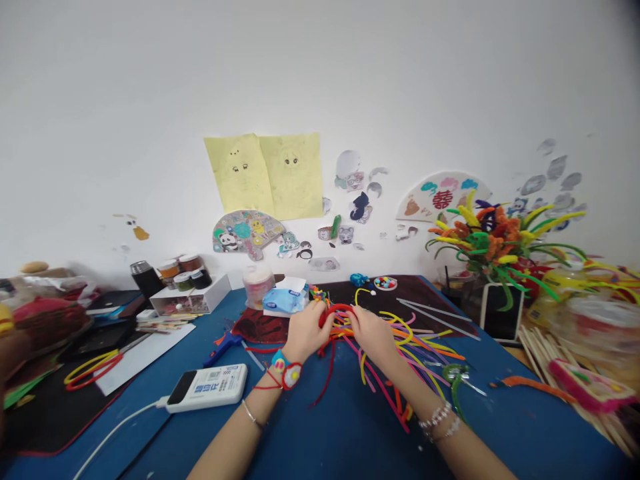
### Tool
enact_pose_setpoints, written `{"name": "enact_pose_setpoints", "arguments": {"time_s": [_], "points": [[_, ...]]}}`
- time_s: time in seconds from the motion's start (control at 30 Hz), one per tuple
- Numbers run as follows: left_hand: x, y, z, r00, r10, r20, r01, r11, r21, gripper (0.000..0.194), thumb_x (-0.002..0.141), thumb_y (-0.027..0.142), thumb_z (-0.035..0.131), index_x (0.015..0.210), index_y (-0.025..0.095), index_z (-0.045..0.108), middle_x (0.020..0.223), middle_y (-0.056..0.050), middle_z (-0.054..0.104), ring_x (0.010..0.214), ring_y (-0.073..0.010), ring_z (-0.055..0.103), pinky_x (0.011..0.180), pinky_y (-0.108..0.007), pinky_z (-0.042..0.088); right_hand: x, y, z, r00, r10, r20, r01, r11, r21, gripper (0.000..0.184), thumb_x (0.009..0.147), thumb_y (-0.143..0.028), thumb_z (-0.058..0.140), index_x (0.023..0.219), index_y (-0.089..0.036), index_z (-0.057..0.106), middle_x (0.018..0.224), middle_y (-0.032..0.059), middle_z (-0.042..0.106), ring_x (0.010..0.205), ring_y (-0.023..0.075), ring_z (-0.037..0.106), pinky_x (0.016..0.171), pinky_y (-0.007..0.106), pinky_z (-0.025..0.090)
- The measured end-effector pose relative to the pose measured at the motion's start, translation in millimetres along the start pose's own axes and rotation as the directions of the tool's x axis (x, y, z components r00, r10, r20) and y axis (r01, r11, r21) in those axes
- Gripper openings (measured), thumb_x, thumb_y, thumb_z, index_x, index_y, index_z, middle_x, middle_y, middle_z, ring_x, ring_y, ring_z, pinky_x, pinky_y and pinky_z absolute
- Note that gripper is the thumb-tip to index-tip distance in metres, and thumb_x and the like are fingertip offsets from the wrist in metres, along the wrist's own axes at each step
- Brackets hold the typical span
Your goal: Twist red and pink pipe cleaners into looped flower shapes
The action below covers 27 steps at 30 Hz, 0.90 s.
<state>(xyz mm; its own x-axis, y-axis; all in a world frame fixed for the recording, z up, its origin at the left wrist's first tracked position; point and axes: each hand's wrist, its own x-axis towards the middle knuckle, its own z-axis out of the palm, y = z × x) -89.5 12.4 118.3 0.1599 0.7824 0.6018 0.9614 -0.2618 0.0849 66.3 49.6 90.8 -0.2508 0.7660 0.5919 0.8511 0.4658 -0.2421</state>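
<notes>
I'm standing in a craft corner, though whether in a home or a studio I cannot tell. Thin, many-coloured fuzzy stems (pixel 425 348) sprawl over the middle of the blue worktop (pixel 310 440); a bright bouquet of fuzzy flowers (pixel 493 233) rises by its far right corner. Small round lidded jars (pixel 183 283) top a white box (pixel 220 293) at the far left corner. Beyond the far edge, the plain white wall (pixel 320 67) carries yellow paper sheets with drawn faces (pixel 295 190) and a white fan-shaped painted panel (pixel 425 193).
</notes>
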Motion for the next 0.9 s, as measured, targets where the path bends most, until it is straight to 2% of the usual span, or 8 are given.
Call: {"name": "enact_pose_setpoints", "arguments": {"time_s": [0.1,0.2,0.3,0.4,0.57,0.73,0.8,0.9], "points": [[4,-7,-13.3,0.992,0.121,-0.018,-0.122,0.987,-0.109,0.033,0.084,0.035,0.040,0.113,0.021,0.048,0.100,-0.006,0.055,0.087,-0.0155,0.054,0.070,-0.025,0.042,5,6,-11,0.994,-0.103,0.019,0.098,0.977,0.189,0.028,0.088,-0.033,0.033,0.089,-0.019,0.056,0.077,0.0044,0.061,0.073,0.0159,0.055,0.060,0.023,0.032],[7,-12,-20.3,0.972,0.234,0.006,-0.232,0.965,-0.119,0.030,0.086,0.028,0.036,0.113,0.022,0.049,0.095,-0.005,0.057,0.085,-0.0144,0.055,0.070,-0.025,0.042,8,7,-23,0.978,-0.180,0.106,0.118,0.895,0.430,0.028,0.088,-0.035,0.032,0.086,-0.020,0.056,0.074,0.0010,0.059,0.070,0.0142,0.053,0.061,0.023,0.034],[8,-14,-21.4,0.968,0.252,0.004,-0.252,0.967,-0.023,0.029,0.087,0.028,0.034,0.110,0.020,0.051,0.090,-0.006,0.058,0.081,-0.0153,0.055,0.070,-0.027,0.041,8,4,-31,0.949,-0.242,0.204,0.089,0.821,0.563,0.032,0.089,-0.032,0.029,0.077,-0.018,0.055,0.066,-0.0014,0.056,0.060,0.0122,0.050,0.057,0.022,0.034],[8,-9,-20.0,0.961,0.275,0.018,-0.276,0.955,0.114,0.029,0.086,0.029,0.036,0.111,0.018,0.049,0.090,-0.007,0.057,0.080,-0.0173,0.054,0.069,-0.028,0.041,6,1,-33,0.952,-0.241,0.186,0.126,0.869,0.479,0.029,0.088,-0.028,0.032,0.073,-0.018,0.056,0.067,-0.0001,0.057,0.063,0.0127,0.050,0.059,0.023,0.034],[6,7,-10.1,0.938,0.307,0.161,-0.334,0.926,0.178,0.019,0.086,0.020,0.037,0.097,0.016,0.052,0.080,-0.007,0.058,0.076,-0.0184,0.056,0.066,-0.029,0.041,-2,4,-30,0.966,-0.251,0.060,0.245,0.965,0.088,0.027,0.086,-0.021,0.037,0.070,-0.018,0.058,0.068,0.0041,0.059,0.071,0.0160,0.050,0.063,0.025,0.032],[7,16,7.8,0.948,0.202,0.246,-0.215,0.976,0.027,0.024,0.087,0.023,0.033,0.088,0.014,0.055,0.076,-0.008,0.061,0.070,-0.0164,0.058,0.063,-0.025,0.041,-12,13,-16,0.961,-0.273,-0.053,0.263,0.953,-0.150,0.023,0.083,-0.013,0.038,0.076,-0.016,0.060,0.074,0.0083,0.060,0.076,0.0187,0.049,0.066,0.028,0.032],[10,14,10.9,0.961,0.155,0.230,-0.138,0.986,-0.089,0.029,0.088,0.028,0.032,0.088,0.015,0.058,0.077,-0.007,0.063,0.069,-0.0153,0.058,0.063,-0.024,0.040,-14,13,-13,0.964,-0.257,-0.069,0.245,0.958,-0.149,0.022,0.084,-0.014,0.038,0.081,-0.016,0.060,0.076,0.0087,0.061,0.078,0.0197,0.049,0.066,0.029,0.032],[14,6,8.9,0.954,0.134,0.269,-0.056,0.959,-0.278,0.036,0.087,0.032,0.032,0.077,0.015,0.063,0.068,-0.004,0.063,0.060,-0.0127,0.055,0.058,-0.022,0.038,-15,10,-12,0.976,-0.208,-0.061,0.207,0.978,-0.025,0.025,0.086,-0.018,0.035,0.087,-0.018,0.060,0.077,0.0071,0.062,0.078,0.0189,0.051,0.067,0.027,0.034]]}}
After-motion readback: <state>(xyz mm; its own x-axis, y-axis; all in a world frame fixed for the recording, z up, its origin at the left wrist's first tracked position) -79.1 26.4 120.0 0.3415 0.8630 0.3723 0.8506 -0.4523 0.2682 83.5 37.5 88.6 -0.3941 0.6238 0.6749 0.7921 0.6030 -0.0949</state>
